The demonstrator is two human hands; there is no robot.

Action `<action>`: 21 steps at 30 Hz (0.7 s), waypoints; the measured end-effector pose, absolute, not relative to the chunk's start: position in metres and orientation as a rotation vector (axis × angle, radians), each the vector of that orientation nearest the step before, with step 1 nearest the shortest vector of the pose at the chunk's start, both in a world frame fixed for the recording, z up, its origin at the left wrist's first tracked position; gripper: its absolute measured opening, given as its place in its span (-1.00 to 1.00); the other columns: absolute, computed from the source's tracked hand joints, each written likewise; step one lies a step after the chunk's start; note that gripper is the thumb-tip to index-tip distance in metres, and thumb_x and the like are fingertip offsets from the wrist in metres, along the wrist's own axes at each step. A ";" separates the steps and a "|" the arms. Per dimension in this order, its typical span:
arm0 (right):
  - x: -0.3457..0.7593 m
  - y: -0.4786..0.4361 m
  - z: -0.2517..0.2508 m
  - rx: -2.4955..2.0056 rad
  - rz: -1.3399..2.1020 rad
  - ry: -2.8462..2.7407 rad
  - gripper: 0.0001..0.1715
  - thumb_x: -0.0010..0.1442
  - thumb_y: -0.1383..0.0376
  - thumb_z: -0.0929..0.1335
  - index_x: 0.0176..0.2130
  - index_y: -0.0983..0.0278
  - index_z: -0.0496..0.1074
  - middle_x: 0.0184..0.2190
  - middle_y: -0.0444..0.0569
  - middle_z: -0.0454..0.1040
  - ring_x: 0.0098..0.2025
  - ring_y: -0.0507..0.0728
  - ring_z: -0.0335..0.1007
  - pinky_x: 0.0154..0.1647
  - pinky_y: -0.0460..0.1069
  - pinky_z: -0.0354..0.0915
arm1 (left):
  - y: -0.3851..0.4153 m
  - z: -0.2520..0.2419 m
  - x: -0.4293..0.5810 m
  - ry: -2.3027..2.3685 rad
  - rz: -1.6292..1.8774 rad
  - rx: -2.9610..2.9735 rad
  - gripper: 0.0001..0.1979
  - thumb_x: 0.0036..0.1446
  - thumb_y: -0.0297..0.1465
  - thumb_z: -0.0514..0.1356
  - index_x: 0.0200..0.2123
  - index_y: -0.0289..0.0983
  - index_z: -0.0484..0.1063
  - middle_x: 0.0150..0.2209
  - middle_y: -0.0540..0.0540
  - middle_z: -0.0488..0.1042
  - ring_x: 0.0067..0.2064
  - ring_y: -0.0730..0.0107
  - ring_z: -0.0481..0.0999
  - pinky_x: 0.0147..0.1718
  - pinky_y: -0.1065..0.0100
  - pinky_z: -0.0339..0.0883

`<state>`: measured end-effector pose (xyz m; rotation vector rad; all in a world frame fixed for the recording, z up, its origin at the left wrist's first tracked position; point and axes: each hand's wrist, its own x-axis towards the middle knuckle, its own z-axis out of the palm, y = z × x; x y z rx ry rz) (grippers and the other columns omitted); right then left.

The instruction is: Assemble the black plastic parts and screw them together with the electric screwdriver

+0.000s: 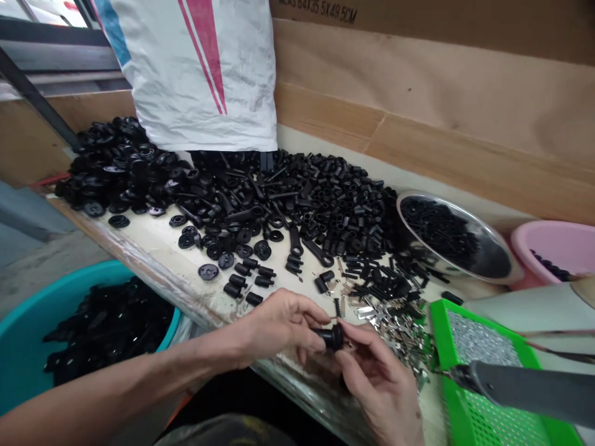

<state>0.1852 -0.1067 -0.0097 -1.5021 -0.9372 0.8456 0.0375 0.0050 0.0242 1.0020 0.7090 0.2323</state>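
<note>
My left hand (279, 325) and my right hand (379, 378) meet over the near edge of the workbench (158, 248). Both pinch one small black plastic part (332, 336), a short tube with a wider round flange. The left thumb and fingers grip its left end; the right thumb and forefinger close on its flange end. A black screw (337, 306) stands just behind the part. Several short black tubes (253, 279) lie on the bench just beyond my left hand.
A large heap of black plastic parts (279, 192) covers the bench, below a white woven sack (195, 74). A steel bowl (493, 248) of black screws, a pink basin (558, 248), a green tray (465, 396) of small metal pieces and shiny metal clips (395, 322) stand right. A teal tub (69, 291) sits lower left.
</note>
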 end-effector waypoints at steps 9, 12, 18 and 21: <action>0.174 -0.105 -0.015 -1.534 0.930 -0.616 -0.66 0.00 0.16 0.47 -0.23 0.28 0.46 -0.61 -0.18 0.38 -0.61 -0.02 0.27 -0.60 -0.16 0.27 | -0.018 0.003 0.043 0.784 0.635 1.738 -0.82 0.07 -0.53 0.11 -0.34 -0.30 0.52 -0.36 -0.07 0.44 -0.34 0.44 0.42 -0.35 0.45 0.28; 0.178 -0.105 -0.012 -1.501 0.945 -0.576 -0.66 0.01 0.16 0.47 -0.22 0.28 0.45 -0.62 -0.18 0.39 -0.62 -0.02 0.29 -0.60 -0.15 0.30 | -0.018 0.006 0.044 0.738 0.651 1.766 -0.82 0.09 -0.52 0.11 -0.32 -0.29 0.54 -0.34 -0.08 0.44 -0.31 0.44 0.43 -0.31 0.45 0.29; 0.184 -0.108 -0.019 -1.481 0.817 -0.837 -0.73 -0.01 0.22 0.45 -0.24 0.23 0.53 -0.44 -0.10 0.43 -0.54 -0.02 0.33 -0.58 -0.17 0.32 | 0.005 0.022 0.043 0.657 0.141 1.037 -0.68 -0.13 -0.36 0.27 -0.24 -0.36 0.46 -0.59 0.04 0.40 -0.59 0.48 0.34 -0.56 0.43 0.27; 0.170 -0.106 -0.040 -1.436 0.780 -0.743 -0.75 -0.03 0.19 0.44 -0.29 0.23 0.53 -0.51 -0.15 0.38 -0.63 -0.07 0.22 -0.67 -0.19 0.21 | -0.001 0.017 0.043 0.741 0.154 1.185 -0.82 -0.11 -0.42 0.19 -0.37 -0.35 0.47 -0.63 0.05 0.37 -0.61 0.51 0.30 -0.60 0.49 0.22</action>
